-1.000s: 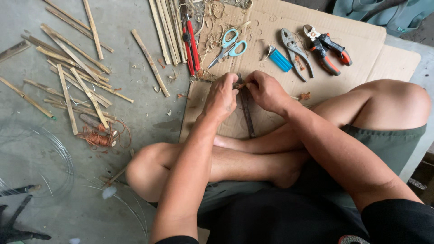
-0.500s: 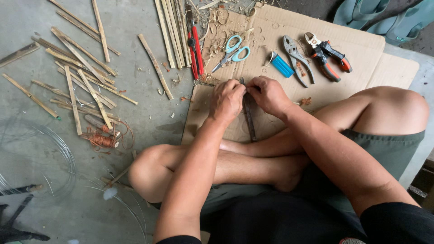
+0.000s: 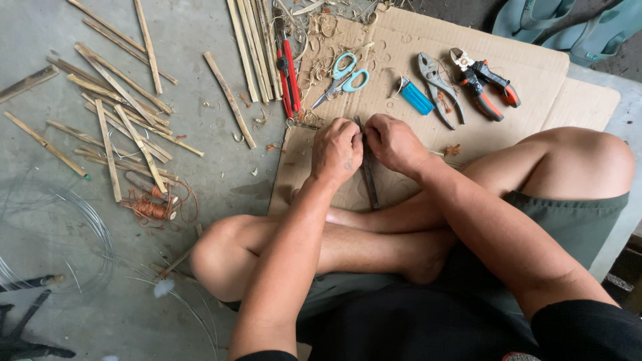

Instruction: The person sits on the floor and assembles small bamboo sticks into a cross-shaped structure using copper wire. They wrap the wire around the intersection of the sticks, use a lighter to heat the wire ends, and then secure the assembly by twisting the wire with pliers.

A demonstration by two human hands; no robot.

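The dark strip (image 3: 368, 175) lies at mid-frame on the cardboard (image 3: 535, 80), running down toward the crossed legs. Both hands have drawn closer over its upper end than a second ago: left hand (image 3: 336, 150) and right hand (image 3: 393, 142), each grip closed on it.

Left hand (image 3: 336, 151): I see it knuckles up, fingers curled inward in a closed pinch, thumb side facing the other hand.
Right hand (image 3: 393, 143): knuckles up, fingers curled shut, touching the left hand at the fingertips.
Left forearm: I read it running straight up from the lower frame edge, wrist unbent.
Right forearm: angled in from the lower right, crossing over the right thigh.
Legs: crossed, knees spread outward.
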